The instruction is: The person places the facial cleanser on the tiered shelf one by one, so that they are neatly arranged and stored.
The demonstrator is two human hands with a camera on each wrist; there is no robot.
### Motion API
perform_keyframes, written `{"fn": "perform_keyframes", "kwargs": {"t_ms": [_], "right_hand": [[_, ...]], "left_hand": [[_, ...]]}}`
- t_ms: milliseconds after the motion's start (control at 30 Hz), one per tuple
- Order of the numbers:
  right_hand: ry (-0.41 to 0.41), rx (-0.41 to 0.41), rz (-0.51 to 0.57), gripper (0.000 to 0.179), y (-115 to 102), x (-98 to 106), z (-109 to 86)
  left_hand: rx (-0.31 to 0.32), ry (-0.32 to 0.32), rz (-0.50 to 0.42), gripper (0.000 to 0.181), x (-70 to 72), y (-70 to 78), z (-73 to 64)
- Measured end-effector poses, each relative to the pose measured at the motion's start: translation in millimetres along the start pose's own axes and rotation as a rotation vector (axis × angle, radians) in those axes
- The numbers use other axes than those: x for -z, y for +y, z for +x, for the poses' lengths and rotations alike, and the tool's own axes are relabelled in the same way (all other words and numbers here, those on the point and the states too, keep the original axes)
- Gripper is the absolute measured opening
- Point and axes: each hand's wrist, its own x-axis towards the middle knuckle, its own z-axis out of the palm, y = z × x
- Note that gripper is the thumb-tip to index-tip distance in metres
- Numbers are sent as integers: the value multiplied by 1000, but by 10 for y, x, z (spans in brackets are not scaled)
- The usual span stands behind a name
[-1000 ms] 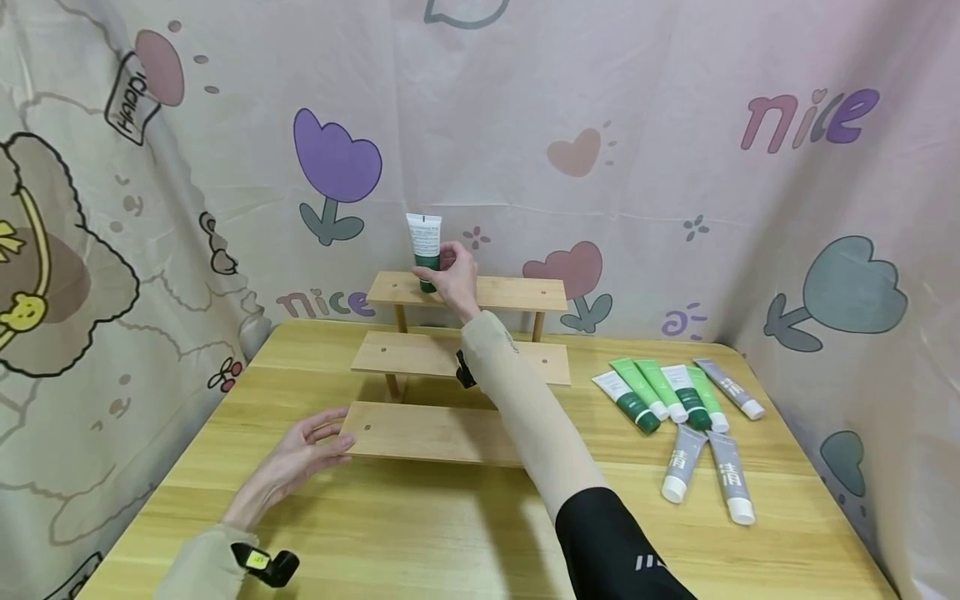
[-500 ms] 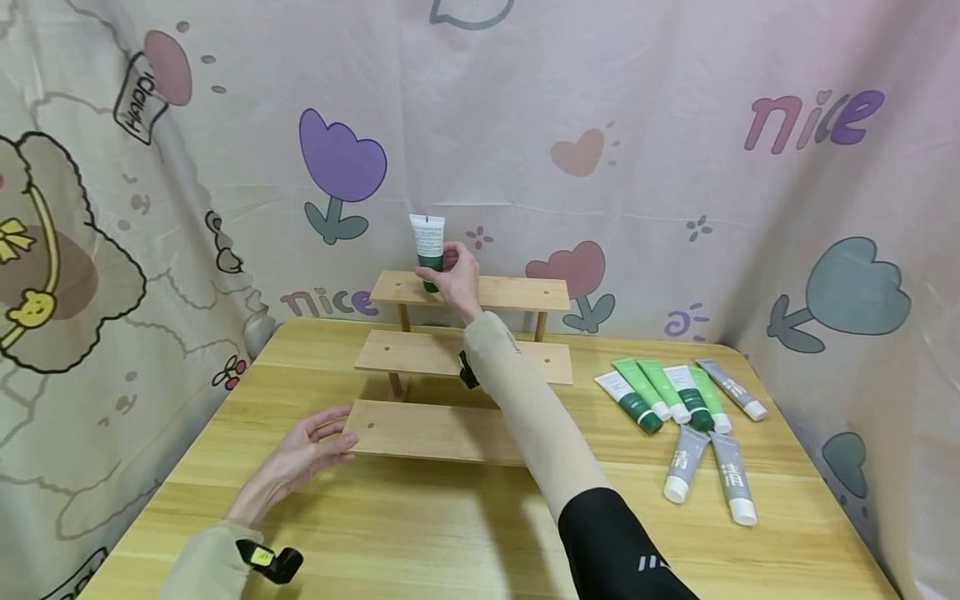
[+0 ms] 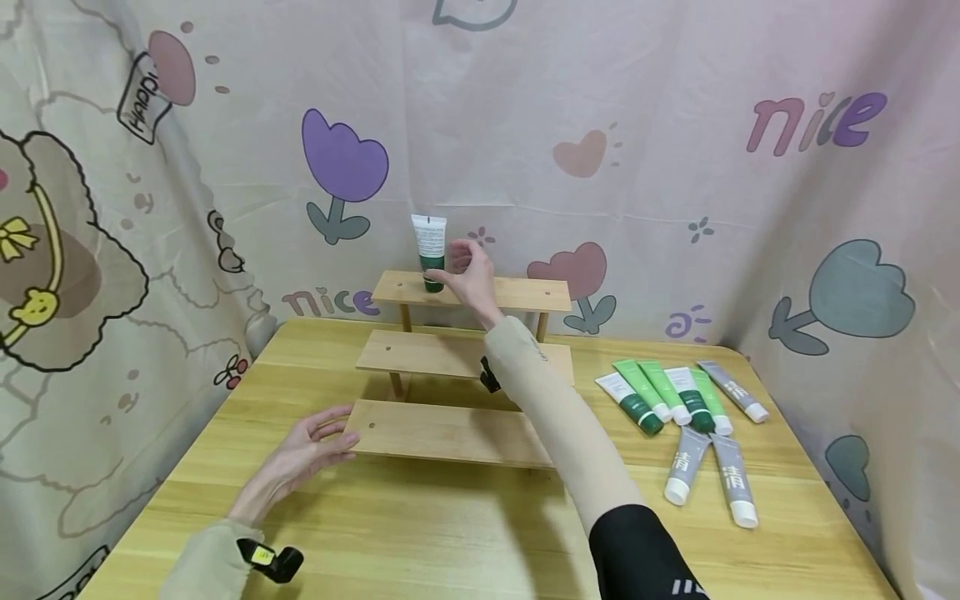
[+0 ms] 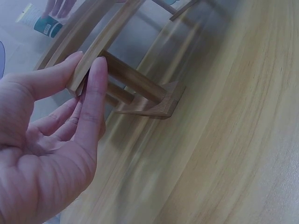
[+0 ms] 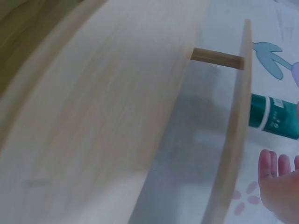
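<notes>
Tube (image 3: 431, 246), white above and dark green below, is stood upright with its cap down on the top shelf (image 3: 517, 293) of a wooden rack (image 3: 408, 354), close to that shelf's left end. Its flat sealed end is turned upward, broad and white, and is marked by a small dark line at the rim; beneath this, the white part is covered with rows of print too small to be read. Lower down, the body is coloured deep green, and in the right wrist view a pale ring is shown between two green parts, with a small patch of white print beside it. At the tube's right side the right hand (image 3: 472, 279) is held with its fingers wide and loosely curved, apart from the tube, while the thumb is stretched across the tube's front; whether it is touched cannot be told. By the left hand (image 3: 303, 450) the left edge of the bottom shelf (image 3: 442, 435) is pinched, thumb above and finger beneath. The rack's tallest tier is set toward the far edge of the table (image 3: 390, 533). Near the table's right edge, two more white-and-green tubes (image 3: 688, 400), three light green tubes (image 3: 663, 392) and three grey tubes (image 3: 731, 475) are laid.
</notes>
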Motion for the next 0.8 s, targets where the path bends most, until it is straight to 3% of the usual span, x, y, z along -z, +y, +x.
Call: {"fn": "perform_keyframes", "kwargs": {"t_ms": [333, 600, 800], "right_hand": [[22, 60, -40, 59, -72, 433, -310], [46, 195, -51, 56, 76, 804, -615], [63, 244, -112, 52, 172, 1068, -878]], "left_hand": [[-4, -4, 9, 77, -5, -5, 0], [0, -12, -1, 78, 5, -17, -2], [-6, -11, -1, 78, 7, -15, -2]]}}
